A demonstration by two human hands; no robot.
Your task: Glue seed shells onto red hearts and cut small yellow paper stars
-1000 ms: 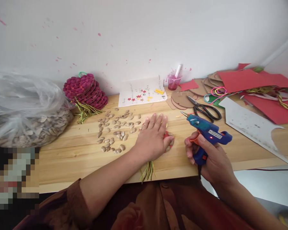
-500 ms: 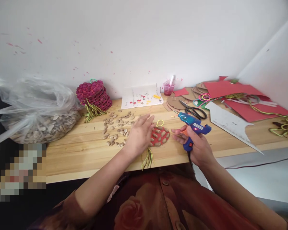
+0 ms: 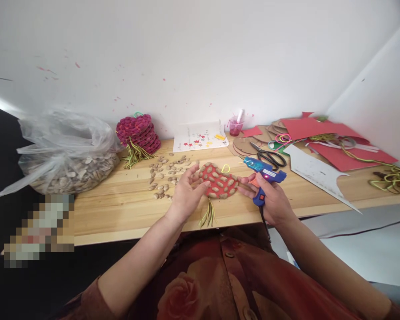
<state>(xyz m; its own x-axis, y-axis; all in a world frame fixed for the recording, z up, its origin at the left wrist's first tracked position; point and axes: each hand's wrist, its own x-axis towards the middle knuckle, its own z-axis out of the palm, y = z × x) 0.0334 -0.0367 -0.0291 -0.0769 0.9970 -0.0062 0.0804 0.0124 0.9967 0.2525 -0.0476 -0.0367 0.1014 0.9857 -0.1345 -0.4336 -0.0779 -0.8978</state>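
Note:
A red cut-out piece (image 3: 219, 181) covered with rows of peanut shells lies before me, with a yellow cord loop (image 3: 226, 168) at its top and a green-yellow tassel (image 3: 207, 215) below. My left hand (image 3: 189, 190) is at its left edge, thumb touching the rim and fingers apart. Gripped in my right hand (image 3: 270, 195) is a blue glue gun (image 3: 263, 168) with an orange trigger, its nozzle pointing up and left. The right fingertips reach the piece's right edge. Loose peanut shells (image 3: 159, 176) are scattered left of my left hand.
A plastic bag of shells (image 3: 70, 173) stands left, beside stacked purple shell-covered pieces (image 3: 139, 133). Behind are a sticker sheet (image 3: 190, 138) and a pink cup (image 3: 235, 126). Scissors (image 3: 270, 156), red card (image 3: 346, 153), white card (image 3: 316, 173) and cords (image 3: 391, 180) lie right.
My left hand has drawn back from over the red piece to its left edge, uncovering more shells. The glue gun stays in my right hand, now nearer the piece. The view has shifted slightly.

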